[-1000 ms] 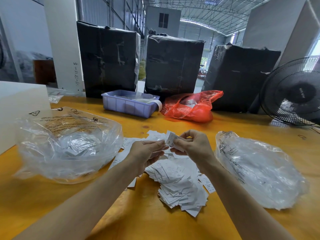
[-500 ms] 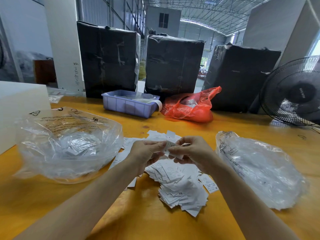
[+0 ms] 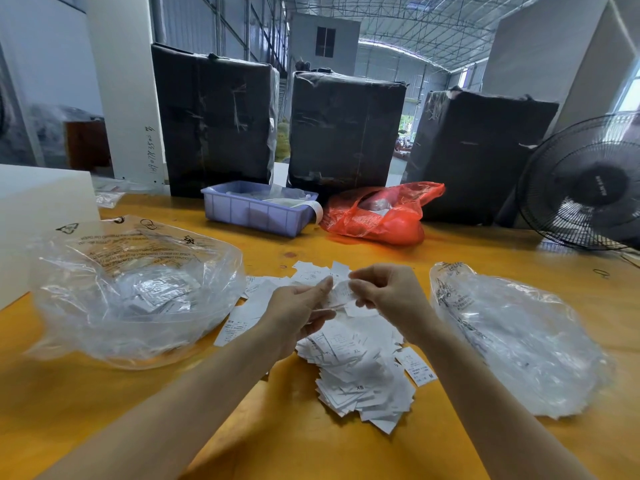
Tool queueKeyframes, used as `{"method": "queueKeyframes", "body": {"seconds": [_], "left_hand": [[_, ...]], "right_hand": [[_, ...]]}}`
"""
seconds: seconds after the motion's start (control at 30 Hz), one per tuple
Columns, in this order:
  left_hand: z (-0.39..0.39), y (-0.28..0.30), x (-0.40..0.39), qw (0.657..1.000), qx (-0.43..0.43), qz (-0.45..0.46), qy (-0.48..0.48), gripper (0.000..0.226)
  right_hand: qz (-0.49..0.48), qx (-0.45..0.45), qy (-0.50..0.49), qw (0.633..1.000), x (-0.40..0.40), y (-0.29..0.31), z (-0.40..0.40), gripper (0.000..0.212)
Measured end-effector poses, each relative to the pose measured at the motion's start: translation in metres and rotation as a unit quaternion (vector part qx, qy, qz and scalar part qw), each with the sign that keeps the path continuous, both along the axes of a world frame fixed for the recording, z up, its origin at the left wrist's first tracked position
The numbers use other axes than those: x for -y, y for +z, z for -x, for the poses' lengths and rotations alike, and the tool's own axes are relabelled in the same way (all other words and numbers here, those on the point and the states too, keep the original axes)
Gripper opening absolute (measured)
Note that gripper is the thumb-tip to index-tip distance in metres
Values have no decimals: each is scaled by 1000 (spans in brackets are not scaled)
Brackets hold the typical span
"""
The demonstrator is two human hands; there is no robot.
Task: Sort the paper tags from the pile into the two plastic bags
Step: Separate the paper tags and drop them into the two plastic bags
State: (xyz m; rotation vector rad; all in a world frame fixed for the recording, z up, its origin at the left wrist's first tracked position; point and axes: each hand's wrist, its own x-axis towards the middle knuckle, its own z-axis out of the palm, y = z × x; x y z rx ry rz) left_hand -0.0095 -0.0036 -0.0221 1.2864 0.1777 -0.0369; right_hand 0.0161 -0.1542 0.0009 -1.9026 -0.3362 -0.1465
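Observation:
A pile of white paper tags lies on the yellow table in front of me. My left hand and my right hand meet just above the pile's far part, both pinching a small white paper tag between their fingertips. A clear plastic bag with several tags inside sits open to the left. A second clear plastic bag lies to the right, its contents hard to make out.
A lilac plastic tray and a red plastic bag sit at the table's back, before three black-wrapped bales. A black fan stands at far right. A white box is at the left edge.
Both hands have lowered a little toward the pile with the tag between them; the tag, held up by the right hand before, is now pinched by both hands.

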Motion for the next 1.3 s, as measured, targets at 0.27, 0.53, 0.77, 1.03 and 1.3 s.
{"method": "queueKeyframes", "body": {"seconds": [0.27, 0.53, 0.77, 1.03, 1.3], "left_hand": [[2, 1, 4, 996, -28, 58, 58, 21], [-2, 1, -1, 995, -30, 85, 29, 13], [-5, 0, -11, 1000, -9, -5, 20, 13], [-7, -1, -11, 999, 0, 2, 45, 8], [-4, 1, -12, 995, -1, -89, -34, 34]], "right_hand": [[35, 7, 46, 998, -20, -6, 11, 33], [-31, 22, 6, 999, -16, -8, 7, 21], [-27, 15, 4, 1000, -8, -7, 3, 16], [-7, -31, 39, 999, -6, -5, 4, 4], [-44, -78, 11, 996, -5, -3, 6, 2]]}}
